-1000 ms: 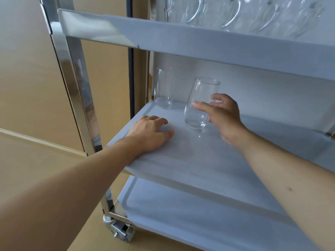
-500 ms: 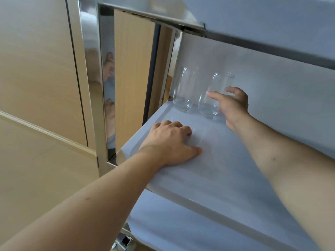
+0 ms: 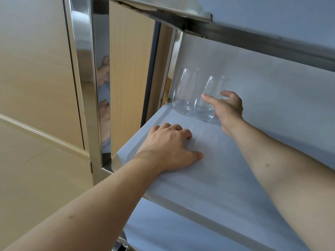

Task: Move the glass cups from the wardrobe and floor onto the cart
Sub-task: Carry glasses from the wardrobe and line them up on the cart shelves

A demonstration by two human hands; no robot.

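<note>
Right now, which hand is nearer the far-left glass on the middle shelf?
Right. The right hand holds the neighbouring glass, just beside the far-left glass. The left hand rests flat on the shelf, nearer the front edge.

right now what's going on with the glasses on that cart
A person is loading glass cups onto a cart's middle shelf. Their right hand grips one stemless glass at the back of the shelf, right beside a second glass already standing there. Their left hand rests flat on the shelf, holding nothing.
</note>
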